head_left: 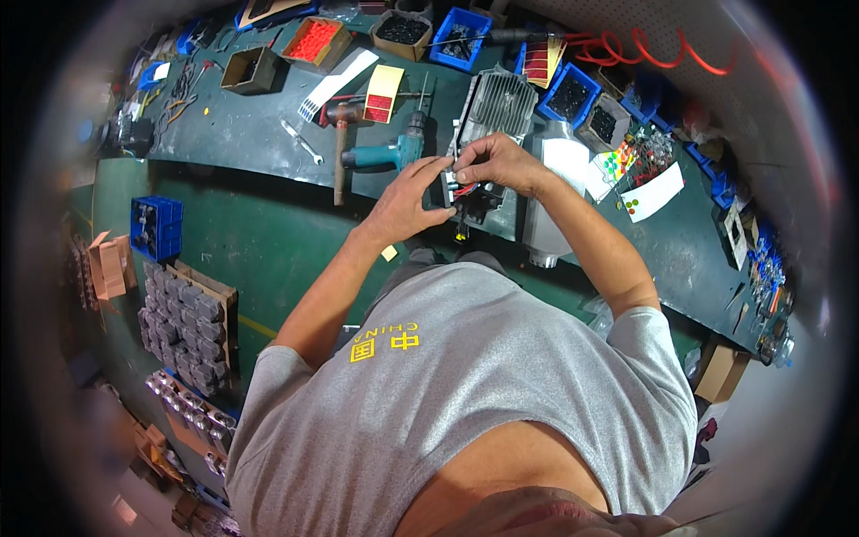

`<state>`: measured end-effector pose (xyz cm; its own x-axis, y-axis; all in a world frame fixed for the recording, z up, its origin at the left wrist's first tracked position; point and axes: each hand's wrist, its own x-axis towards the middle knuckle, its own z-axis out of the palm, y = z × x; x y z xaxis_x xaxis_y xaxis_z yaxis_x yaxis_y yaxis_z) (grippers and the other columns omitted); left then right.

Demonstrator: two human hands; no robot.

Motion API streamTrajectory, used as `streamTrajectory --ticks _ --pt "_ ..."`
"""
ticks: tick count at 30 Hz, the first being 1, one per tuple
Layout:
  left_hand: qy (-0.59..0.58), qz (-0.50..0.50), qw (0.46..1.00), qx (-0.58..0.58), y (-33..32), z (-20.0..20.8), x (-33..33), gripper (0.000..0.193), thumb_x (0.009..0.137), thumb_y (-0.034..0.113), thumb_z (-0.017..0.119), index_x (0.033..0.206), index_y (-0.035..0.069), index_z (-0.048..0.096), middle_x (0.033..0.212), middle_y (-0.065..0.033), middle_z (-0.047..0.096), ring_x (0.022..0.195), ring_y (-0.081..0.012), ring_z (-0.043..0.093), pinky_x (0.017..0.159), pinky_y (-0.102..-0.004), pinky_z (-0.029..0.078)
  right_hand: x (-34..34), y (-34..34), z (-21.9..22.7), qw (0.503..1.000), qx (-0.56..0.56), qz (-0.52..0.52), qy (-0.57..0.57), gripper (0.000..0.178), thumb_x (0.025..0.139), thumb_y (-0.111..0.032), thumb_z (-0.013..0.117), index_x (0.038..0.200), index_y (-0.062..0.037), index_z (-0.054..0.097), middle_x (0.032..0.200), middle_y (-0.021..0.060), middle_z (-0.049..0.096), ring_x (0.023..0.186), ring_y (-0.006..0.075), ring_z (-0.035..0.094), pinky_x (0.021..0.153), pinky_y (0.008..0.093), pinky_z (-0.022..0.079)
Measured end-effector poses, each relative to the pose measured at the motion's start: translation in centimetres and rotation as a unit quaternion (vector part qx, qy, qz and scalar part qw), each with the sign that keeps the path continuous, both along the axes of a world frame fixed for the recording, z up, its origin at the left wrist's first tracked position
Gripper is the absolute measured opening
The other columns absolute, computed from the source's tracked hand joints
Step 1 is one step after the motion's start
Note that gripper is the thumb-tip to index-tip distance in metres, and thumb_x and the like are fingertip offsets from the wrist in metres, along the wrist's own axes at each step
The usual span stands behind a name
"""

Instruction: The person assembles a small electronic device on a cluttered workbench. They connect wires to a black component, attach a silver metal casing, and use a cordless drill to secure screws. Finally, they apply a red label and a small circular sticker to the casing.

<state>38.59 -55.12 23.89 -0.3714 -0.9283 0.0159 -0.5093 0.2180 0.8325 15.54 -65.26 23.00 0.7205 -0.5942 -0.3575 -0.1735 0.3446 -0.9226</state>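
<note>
On the bench in front of me lies a grey finned metal housing (503, 100), with red and dark wires (464, 190) at its near end. My left hand (403, 204) reaches in from the left, its thumb and fingers closed around a narrow dark plate (448, 191) beside the wires. Just right of it, my right hand (503, 165) bends over the same spot in a pinch. Whatever its fingertips hold is hidden. A black bracket-like part (481, 208) sits below the right hand. Close to the left hand lies a teal power drill (385, 154).
Left of the drill lie a hammer (340, 161) and a wrench (302, 143). A smooth grey metal housing (557, 174) stands right of my work. Blue bins (571, 93) and an orange-filled box (315, 41) line the back. A coiled red hose (662, 55) hangs behind. Stacked castings (183, 327) stand lower left.
</note>
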Motion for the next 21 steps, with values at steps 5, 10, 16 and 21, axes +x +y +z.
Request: streamTrajectory --ticks 5,10,16,21 --pt "0.018 0.003 1.0 0.004 -0.1 0.21 -0.31 0.08 0.075 0.017 0.083 0.145 0.001 0.048 0.139 -0.0209 0.056 0.13 -0.0355 0.054 0.112 -0.0405 0.042 -0.18 0.24 0.13 1.0 -0.004 -0.013 -0.01 0.013 0.082 -0.005 0.082 0.093 -0.0012 0.076 0.087 0.0042 0.074 0.081 0.0111 0.067 0.079 0.0267 0.054" --pt "0.01 0.003 1.0 -0.004 0.2 0.13 -0.44 0.08 0.074 0.017 0.083 0.145 0.0 0.049 0.139 -0.0213 0.056 0.131 -0.0346 0.054 0.111 -0.04 0.043 -0.32 0.33 0.49 1.0 -0.003 -0.006 -0.002 0.012 0.082 -0.005 0.082 0.092 -0.0014 0.076 0.086 0.0035 0.074 0.081 0.0106 0.067 0.079 0.0264 0.054" --pt "0.025 -0.006 1.0 0.006 0.04 0.04 -0.36 0.08 0.073 0.017 0.084 0.144 -0.001 0.05 0.139 -0.022 0.056 0.13 -0.0348 0.055 0.11 -0.0398 0.043 -0.35 0.27 0.42 1.0 0.001 0.004 -0.002 0.011 0.082 -0.005 0.082 0.091 -0.002 0.075 0.086 0.0036 0.074 0.081 0.0111 0.068 0.08 0.0267 0.054" --pt "0.05 -0.029 0.997 0.059 -0.22 0.21 -0.04 0.08 0.074 0.019 0.084 0.143 -0.003 0.05 0.139 -0.0214 0.056 0.13 -0.0339 0.055 0.11 -0.0388 0.043 -0.25 0.35 0.19 1.0 0.006 0.011 0.001 0.012 0.082 -0.005 0.082 0.091 -0.0015 0.075 0.086 0.0044 0.074 0.081 0.0116 0.068 0.08 0.0271 0.055"
